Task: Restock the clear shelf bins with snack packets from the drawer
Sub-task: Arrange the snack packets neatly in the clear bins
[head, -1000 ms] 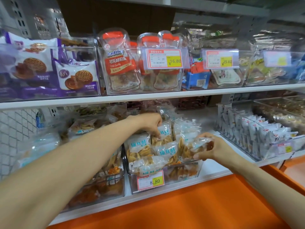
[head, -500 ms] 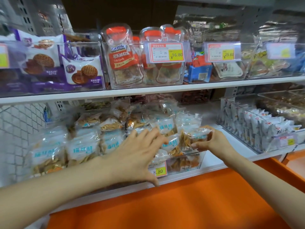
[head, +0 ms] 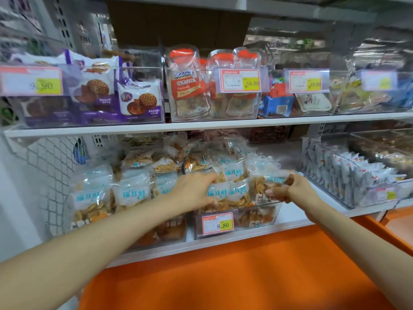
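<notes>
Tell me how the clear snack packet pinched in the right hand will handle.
The packet looks like thin clear film, so probably floppy and a bit slick. Its loose fried pieces suggest it is light and crushable. The right hand pinches an edge, so it may sag.

Lighting: bright, even, from overhead; soft shadows under upper shelf [head: 201, 126]. Glare on clear bins [head: 234, 227]. Motion blur at frame edges; wide-angle bowing toward corners. Price tags [head: 218, 223] legible centre only.

White shelf boards [head: 201, 126], grey perforated uprights [head: 67, 30], orange ledge [head: 223, 276].
</notes>
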Demonstrator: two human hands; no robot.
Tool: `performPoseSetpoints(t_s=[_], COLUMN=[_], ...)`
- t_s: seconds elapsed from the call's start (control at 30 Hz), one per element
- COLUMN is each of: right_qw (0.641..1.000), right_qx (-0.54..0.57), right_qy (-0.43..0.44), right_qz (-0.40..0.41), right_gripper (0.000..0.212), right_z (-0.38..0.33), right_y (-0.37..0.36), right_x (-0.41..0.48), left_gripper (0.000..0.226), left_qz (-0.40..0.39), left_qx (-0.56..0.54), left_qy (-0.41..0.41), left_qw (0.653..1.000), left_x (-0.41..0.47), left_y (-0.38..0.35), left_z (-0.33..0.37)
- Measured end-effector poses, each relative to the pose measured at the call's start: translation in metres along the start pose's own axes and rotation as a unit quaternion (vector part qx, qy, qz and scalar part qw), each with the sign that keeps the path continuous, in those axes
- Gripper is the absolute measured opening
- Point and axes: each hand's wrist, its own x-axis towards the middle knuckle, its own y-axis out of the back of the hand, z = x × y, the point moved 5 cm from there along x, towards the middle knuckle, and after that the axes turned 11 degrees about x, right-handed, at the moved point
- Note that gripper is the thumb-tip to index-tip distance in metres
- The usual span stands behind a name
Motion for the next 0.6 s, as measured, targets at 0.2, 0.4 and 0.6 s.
performPoseSetpoints(t_s=[0.2,0.4,0.6], right_qw=[0.996,0.994,0.994], right_qx=[0.073,0.083,0.076], right_qy=[0.013,0.049,0.049], right_qz=[0.049,0.055,0.058], right_gripper=[0.041,0.036,0.029], right_z=[-0.005,-0.017,-0.013], right_y=[0.006,-0.006,-0.009], right_x=[-0.015,-0.025,-0.025], left_gripper=[0.043,0.011,0.040], left_qz=[0.060,0.020,0.005], left_qx=[-0.437,-0.694,-0.255], left_qy=[0.192,0.267,0.200], left_qw=[0.877,0.669,0.946], left_x=[0.018,0.079,0.107], left_y=[0.017,0.019,0.031], left_z=[-0.046,-0.035,-0.040])
